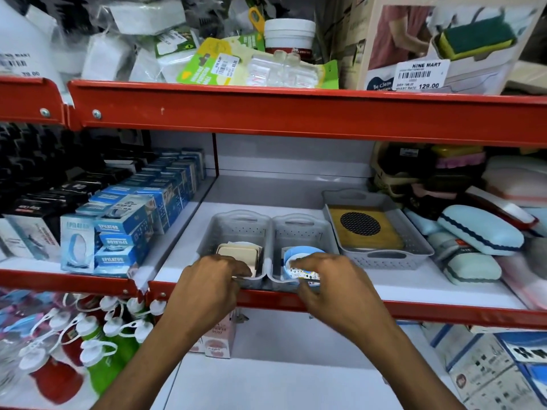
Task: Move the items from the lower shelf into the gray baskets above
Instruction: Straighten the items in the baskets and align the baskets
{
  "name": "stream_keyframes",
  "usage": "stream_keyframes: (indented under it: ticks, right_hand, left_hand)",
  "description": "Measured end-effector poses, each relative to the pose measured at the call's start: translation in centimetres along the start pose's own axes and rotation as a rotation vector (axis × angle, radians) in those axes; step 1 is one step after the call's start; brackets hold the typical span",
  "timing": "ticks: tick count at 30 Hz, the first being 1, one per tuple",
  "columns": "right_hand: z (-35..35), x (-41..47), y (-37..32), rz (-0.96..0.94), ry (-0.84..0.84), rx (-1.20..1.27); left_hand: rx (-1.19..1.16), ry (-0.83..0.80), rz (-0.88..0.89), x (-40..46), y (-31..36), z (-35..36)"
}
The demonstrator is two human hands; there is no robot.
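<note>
Two narrow gray baskets stand side by side at the front of the middle shelf. The left basket [236,229] holds beige flat items [238,253]. The right basket [302,232] holds a round light-blue item [305,252]. My left hand [207,288] grips the front rim of the left basket, fingers curled over it. My right hand [331,279] holds a small printed pack [305,275] at the front rim of the right basket. A pink-and-white box [219,338] stands on the lower shelf, just under the red shelf edge.
A wider gray tray [384,255] with a yellow board lies to the right. Blue boxes [127,229] are stacked on the left, light-blue cases [479,229] on the right. Red and green bottles [88,335] fill the lower left. A red shelf rail [296,113] runs overhead.
</note>
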State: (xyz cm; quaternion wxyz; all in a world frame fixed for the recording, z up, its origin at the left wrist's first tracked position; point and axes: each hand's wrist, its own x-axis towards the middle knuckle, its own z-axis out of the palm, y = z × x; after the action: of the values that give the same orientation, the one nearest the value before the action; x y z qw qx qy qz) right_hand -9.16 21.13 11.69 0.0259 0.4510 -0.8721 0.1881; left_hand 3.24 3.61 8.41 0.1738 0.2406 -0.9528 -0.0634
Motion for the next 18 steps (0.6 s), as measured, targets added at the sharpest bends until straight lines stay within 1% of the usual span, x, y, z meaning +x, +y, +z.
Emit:
stream_keyframes:
  ticks: [2, 4, 5, 7, 9, 10, 14, 18]
  right_hand:
    - [-0.9, 0.3, 1.6, 0.045, 0.132, 0.036]
    - [-1.5, 1.5, 3.6, 0.138, 0.19, -0.048]
    - [-2.3, 1.3, 5.2, 0.219, 0.185, -0.121]
    - [-2.1, 2.0, 7.3, 0.324, 0.097, -0.22]
    - [-1.5, 2.5, 8.5, 0.332, 0.029, -0.251]
    - [-1.2, 2.7, 8.9, 0.319, 0.022, -0.254]
    - [-1.0, 2.7, 9.1, 0.284, 0.054, -0.246]
    - [-1.2, 1.6, 8.8, 0.274, 0.028, -0.306]
  left_hand:
    - [0.004, 0.001, -0.006, 0.1, 0.0, 0.0]
    - [0.001, 0.0, -0.022, 0.2, -0.1, -0.1]
    - [0.0, -0.007, -0.007, 0.2, 0.6, -0.3]
    - [0.001, -0.012, -0.017, 0.1, 0.8, -0.4]
    - [0.011, -0.014, -0.029, 0.0, 0.8, -0.3]
    - [0.014, -0.014, -0.026, -0.1, 0.8, -0.3]
    - [0.011, -0.021, -0.03, -0.1, 0.9, -0.3]
    - [0.013, -0.017, -0.038, -0.1, 0.8, -0.3]
